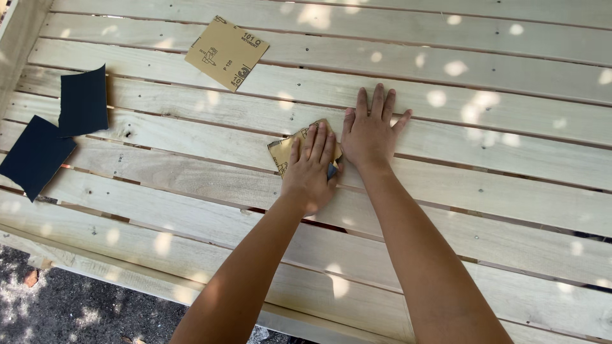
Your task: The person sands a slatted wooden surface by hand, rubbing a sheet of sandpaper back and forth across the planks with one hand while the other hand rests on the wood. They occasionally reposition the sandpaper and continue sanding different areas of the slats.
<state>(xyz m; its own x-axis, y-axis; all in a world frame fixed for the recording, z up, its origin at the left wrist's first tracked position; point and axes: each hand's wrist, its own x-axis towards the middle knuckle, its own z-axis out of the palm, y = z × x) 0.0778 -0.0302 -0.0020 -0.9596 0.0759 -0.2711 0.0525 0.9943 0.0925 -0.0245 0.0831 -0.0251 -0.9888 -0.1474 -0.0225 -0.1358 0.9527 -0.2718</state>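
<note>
Outdoors, pale slat bench [484, 191], left hand [310, 169] pressing sandpaper [284, 150], right hand [370, 130] spread flat.

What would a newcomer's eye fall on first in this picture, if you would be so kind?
Most likely the two bare hands at the centre: the left hand presses a folded piece of sandpaper flat on the pale wooden slats, while the right hand lies spread on the wood just beside it. Next come the spare sheets: a tan one near the top, backing side up, and two dark ones at the left edge.
</note>
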